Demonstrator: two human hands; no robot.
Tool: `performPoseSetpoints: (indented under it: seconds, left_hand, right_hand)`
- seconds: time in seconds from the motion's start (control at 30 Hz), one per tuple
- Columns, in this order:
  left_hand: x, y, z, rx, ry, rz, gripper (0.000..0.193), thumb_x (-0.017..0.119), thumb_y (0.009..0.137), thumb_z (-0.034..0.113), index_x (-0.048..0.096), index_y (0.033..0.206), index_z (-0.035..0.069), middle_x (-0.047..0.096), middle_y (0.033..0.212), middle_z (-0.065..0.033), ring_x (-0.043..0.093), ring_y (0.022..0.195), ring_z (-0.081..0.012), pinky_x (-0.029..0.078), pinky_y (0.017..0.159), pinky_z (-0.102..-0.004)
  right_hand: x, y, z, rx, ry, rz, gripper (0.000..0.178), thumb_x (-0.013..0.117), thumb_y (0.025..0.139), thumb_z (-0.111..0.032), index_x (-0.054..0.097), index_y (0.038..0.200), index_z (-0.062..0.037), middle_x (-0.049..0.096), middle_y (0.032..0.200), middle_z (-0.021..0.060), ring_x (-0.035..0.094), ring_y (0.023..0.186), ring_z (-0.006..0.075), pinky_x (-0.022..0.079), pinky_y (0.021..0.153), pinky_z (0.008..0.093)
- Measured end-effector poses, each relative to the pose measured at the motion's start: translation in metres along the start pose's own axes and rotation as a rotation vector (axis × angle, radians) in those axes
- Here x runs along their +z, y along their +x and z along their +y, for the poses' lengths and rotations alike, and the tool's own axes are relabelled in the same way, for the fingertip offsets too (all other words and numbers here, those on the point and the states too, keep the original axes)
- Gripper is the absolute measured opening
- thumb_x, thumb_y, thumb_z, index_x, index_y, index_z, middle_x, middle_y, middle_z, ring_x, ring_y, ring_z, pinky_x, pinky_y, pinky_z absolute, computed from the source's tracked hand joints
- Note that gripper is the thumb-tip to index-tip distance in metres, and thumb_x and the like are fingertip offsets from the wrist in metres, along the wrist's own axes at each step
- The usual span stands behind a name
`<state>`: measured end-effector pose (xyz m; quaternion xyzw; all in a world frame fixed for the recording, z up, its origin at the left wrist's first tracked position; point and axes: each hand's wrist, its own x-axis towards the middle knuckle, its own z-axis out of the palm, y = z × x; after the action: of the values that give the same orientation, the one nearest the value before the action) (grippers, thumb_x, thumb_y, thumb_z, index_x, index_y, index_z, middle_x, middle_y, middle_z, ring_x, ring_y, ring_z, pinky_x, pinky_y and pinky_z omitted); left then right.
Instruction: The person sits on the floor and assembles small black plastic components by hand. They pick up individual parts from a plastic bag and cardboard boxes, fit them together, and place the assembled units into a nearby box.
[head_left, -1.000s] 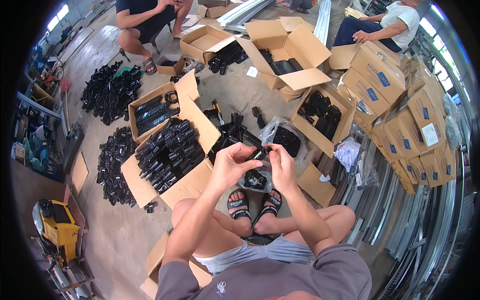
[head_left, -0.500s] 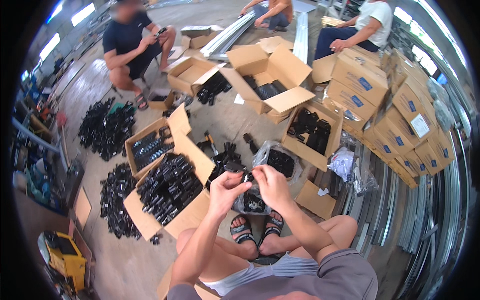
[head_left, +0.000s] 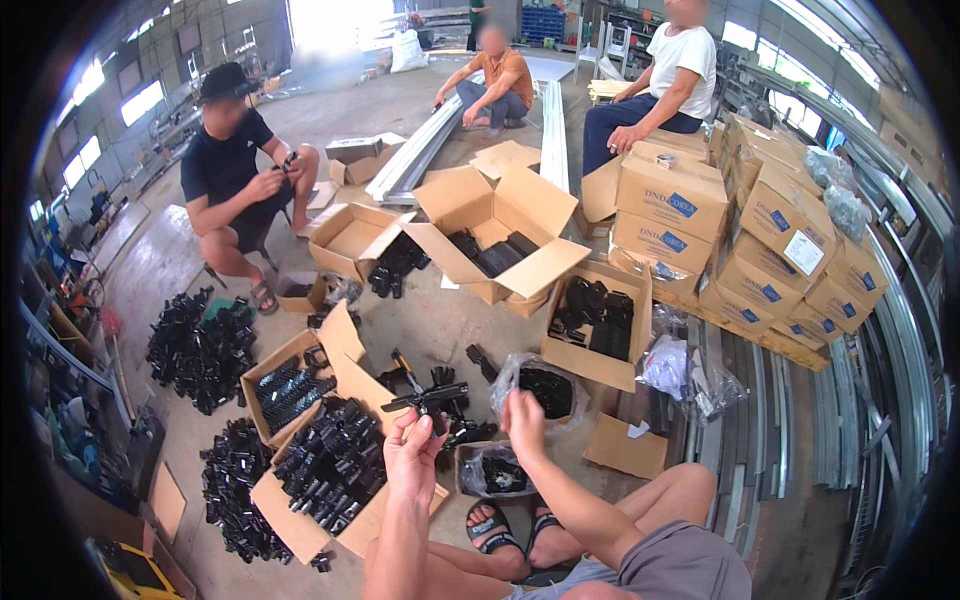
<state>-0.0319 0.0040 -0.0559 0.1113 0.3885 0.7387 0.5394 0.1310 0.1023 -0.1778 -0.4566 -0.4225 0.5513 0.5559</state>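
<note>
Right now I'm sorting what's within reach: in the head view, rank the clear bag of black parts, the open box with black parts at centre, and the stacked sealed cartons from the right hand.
1. clear bag, just above the right hand.
2. open box, farther up, centre.
3. stacked sealed cartons, far right.

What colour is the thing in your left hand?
Black, seen in the head view: the left hand holds a black bracket.

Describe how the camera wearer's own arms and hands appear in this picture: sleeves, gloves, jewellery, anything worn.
Both forearms rise from the lower edge and are bare: no sleeves reach them. The left hand and the right hand wear no gloves, and no watch, ring or wristband shows on either. Further down, the person wears grey shorts and dark strapped sandals.
</note>
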Motion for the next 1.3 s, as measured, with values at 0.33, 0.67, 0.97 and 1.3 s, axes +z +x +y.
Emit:
performPoseSetpoints:
  seconds: [0.33,0.67,0.97,1.3]
  left_hand:
    - [-0.003,0.007,-0.005,0.017,-0.080,0.099,0.018,0.069,0.093,0.006,0.064,0.110,0.008,0.071,0.105,-0.0078,0.072,0.097,-0.0236,0.061,0.082,-0.0313]
    - [-0.001,0.013,-0.004,-0.043,-0.100,0.100,0.021,0.071,0.092,0.006,0.064,0.111,0.009,0.071,0.104,-0.0064,0.071,0.093,-0.0173,0.061,0.081,-0.0314]
    - [0.008,0.008,0.002,-0.003,-0.088,0.113,0.018,0.071,0.091,0.005,0.066,0.108,0.008,0.072,0.103,-0.0074,0.072,0.089,-0.0177,0.061,0.079,-0.0310]
    - [0.004,-0.002,-0.011,-0.029,-0.088,0.066,0.018,0.071,0.092,0.006,0.065,0.108,0.010,0.072,0.104,-0.0057,0.071,0.090,-0.0158,0.061,0.079,-0.0307]
  right_hand:
    - [-0.041,-0.057,0.200,0.451,-1.429,-0.464,0.028,0.065,0.085,-0.015,0.072,0.111,-0.0098,0.070,0.114,0.0207,0.068,0.108,0.0373,0.055,0.091,0.0481]
    - [-0.042,-0.061,0.177,0.383,-1.313,-0.482,0.021,0.067,0.084,-0.016,0.073,0.103,-0.0091,0.071,0.108,0.0221,0.067,0.106,0.0389,0.053,0.091,0.0479]
    - [-0.074,-0.053,0.158,0.206,-1.134,-0.406,0.019,0.071,0.084,-0.020,0.072,0.095,-0.0050,0.072,0.098,0.0191,0.068,0.098,0.0372,0.052,0.089,0.0459]
    - [-0.083,-0.060,0.149,0.038,-1.152,-0.453,0.020,0.067,0.085,-0.022,0.075,0.094,-0.0054,0.071,0.097,0.0197,0.067,0.097,0.0382,0.051,0.088,0.0479]
